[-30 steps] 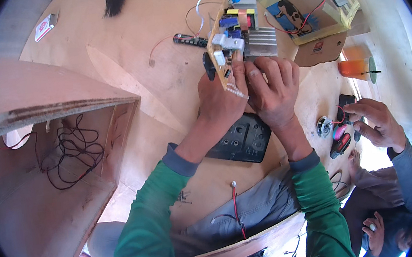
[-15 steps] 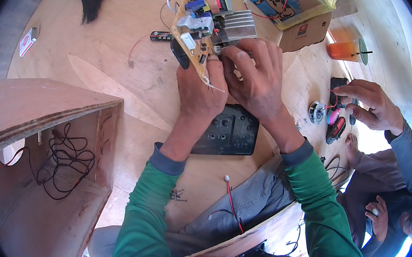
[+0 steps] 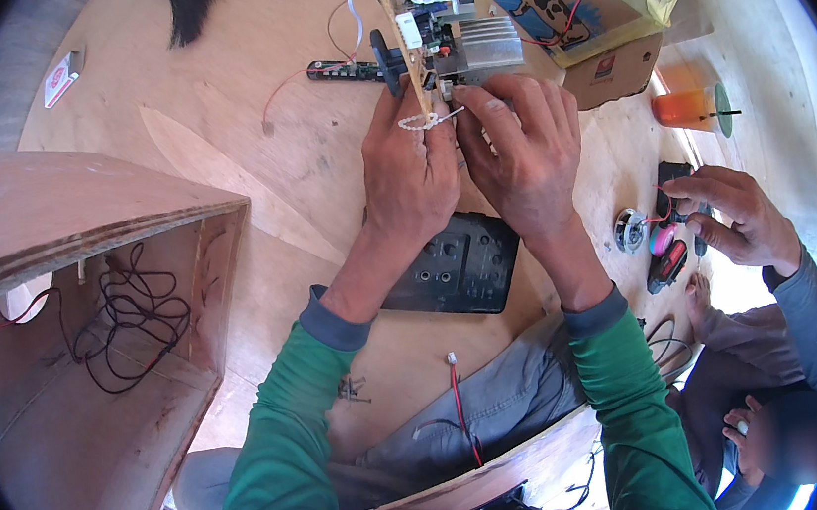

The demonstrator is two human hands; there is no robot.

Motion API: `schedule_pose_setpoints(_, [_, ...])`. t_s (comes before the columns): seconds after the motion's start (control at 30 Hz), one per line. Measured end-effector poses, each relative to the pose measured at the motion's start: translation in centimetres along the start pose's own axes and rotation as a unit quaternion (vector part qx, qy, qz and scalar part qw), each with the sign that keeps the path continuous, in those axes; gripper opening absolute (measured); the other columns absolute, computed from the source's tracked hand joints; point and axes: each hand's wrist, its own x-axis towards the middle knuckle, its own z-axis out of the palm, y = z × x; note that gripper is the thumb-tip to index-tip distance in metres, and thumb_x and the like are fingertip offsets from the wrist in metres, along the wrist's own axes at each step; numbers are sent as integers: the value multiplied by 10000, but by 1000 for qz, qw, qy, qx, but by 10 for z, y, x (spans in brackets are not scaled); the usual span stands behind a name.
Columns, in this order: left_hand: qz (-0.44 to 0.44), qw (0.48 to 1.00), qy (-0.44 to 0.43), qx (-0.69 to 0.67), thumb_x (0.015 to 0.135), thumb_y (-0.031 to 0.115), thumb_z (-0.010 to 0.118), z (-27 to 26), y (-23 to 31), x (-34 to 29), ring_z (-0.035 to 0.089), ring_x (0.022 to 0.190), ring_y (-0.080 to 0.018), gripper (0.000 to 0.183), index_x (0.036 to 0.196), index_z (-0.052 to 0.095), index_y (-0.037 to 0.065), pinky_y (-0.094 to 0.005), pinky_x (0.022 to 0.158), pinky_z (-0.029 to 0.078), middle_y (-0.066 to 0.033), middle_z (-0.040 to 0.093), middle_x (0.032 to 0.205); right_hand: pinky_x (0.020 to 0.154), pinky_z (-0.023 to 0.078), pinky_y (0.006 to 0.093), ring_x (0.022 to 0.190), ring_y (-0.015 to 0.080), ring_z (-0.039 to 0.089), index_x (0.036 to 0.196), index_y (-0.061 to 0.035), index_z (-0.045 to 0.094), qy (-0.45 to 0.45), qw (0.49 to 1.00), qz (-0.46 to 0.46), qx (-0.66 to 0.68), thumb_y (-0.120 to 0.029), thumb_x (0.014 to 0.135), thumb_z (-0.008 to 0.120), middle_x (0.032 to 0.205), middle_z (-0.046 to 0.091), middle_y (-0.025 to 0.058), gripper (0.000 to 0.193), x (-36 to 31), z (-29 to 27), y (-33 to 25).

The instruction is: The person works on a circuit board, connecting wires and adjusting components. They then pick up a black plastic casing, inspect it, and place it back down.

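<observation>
Head view: I see the left hand (image 3: pixel 410 170) pinching the near end of a tan circuit board (image 3: pixel 403 41) between thumb and fingers. The right hand (image 3: pixel 525 148) curls beside it, thumb and forefinger close together at a small pale part (image 3: pixel 448 89) on the board's right face; I cannot tell whether they grip it. The board stands nearly on edge, its long axis running away from the fingertips and tilting slightly left at the far end. Its component side faces right, toward the right hand, and a finned metal heat sink (image 3: pixel 491 45) sits just beyond that hand's knuckles. A pale looped strand (image 3: pixel 423 123) hangs at the near end. Below the wrists, a black panel (image 3: pixel 465 274) lies on the plywood surface (image 3: pixel 277 184). Farther right are a cup of orange drink (image 3: pixel 684 110) and a co-worker's hand (image 3: pixel 738 215).
</observation>
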Motion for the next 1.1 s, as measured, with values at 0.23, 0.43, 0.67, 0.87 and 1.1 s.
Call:
schedule_pose_setpoints(0.23, [-37,999,-19,-20,1088,81,552,-1,4,-1,726,1096,-448,395,1380,657,-165,-484,944,571,-317,699,1240,809,491,406,925,254,664,1082,-123,751,-17,1000,-12,-14,-85,802,854,1040,675,33,301,5,-3,0])
schedule_pose_setpoints(0.43, [11,1000,9,23,1069,63,562,2,3,-1,735,1094,-456,392,1387,679,-134,-481,931,584,-327,711,1219,774,500,400,887,261,662,1052,-118,713,10,1000,-16,-10,-110,774,834,1024,664,35,303,3,2,0])
schedule_pose_setpoints(0.67, [54,997,33,34,1019,21,596,6,-8,-1,725,985,-476,293,1289,686,-48,-504,856,600,-281,697,1144,753,498,395,875,263,661,1043,-105,716,52,997,-54,-23,-108,779,818,1013,667,37,283,-1,15,9])
schedule_pose_setpoints(0.87, [100,993,55,6,1037,26,604,11,-18,0,722,923,-454,289,1300,698,-49,-504,792,577,-256,687,1084,855,542,399,1001,283,714,1102,-115,775,39,999,-21,-18,-86,784,910,1109,731,55,347,-3,13,5])
schedule_pose_setpoints(1.1, [65,996,33,54,1065,65,537,8,-18,0,725,1054,-494,423,1430,648,-118,-514,912,580,-356,718,1201,799,509,443,898,352,647,1079,-28,693,51,998,10,38,18,839,816,992,644,148,274,5,9,-2])
